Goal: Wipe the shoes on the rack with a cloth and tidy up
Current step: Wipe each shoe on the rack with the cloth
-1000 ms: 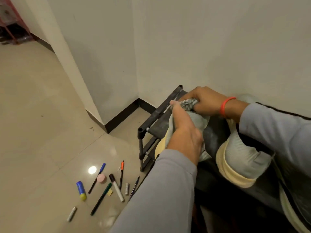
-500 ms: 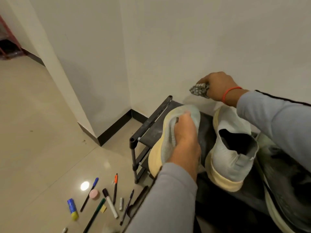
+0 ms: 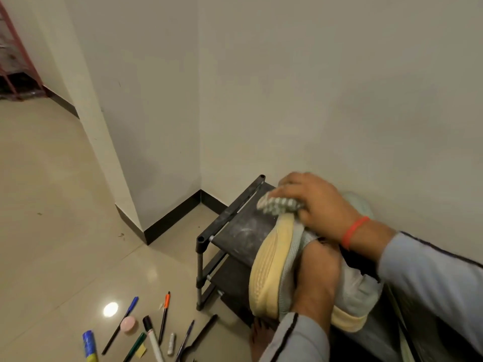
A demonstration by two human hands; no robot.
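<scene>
Wiping is under way in the single head view: the left hand (image 3: 317, 273) grips a pale grey knit shoe (image 3: 285, 262) round its upper, fingers curled over it, and holds it tilted on its side above the dark rack (image 3: 230, 228), so the cream sole faces the open floor. The right hand (image 3: 316, 205), with a red band at the wrist, has its fingers closed round a bunched grey cloth (image 3: 278, 205) and presses it against the toe end of that shoe, right where sole meets knit. A second shoe of the same pair seems to lie behind the first, its cream heel (image 3: 347, 322) showing under the left forearm; how it sits on the shelf is mostly hidden. The rack's top shelf shows pale dusty streaks near its front rail. On the tiled floor beside the rack lies a scatter of pens (image 3: 164, 313), a marker (image 3: 153, 338), a blue and yellow tube (image 3: 90, 346) and a small pink round thing (image 3: 128, 324), well apart from the shoe. To do this stroke well, I judge the left hand should keep the shoe braced so it does not twist, while the cloth runs along the sole edge from toe to heel in long passes, refolded to a clean face as it picks up dirt. The task looks far from finished, with the shelf dust and floor clutter waiting.
</scene>
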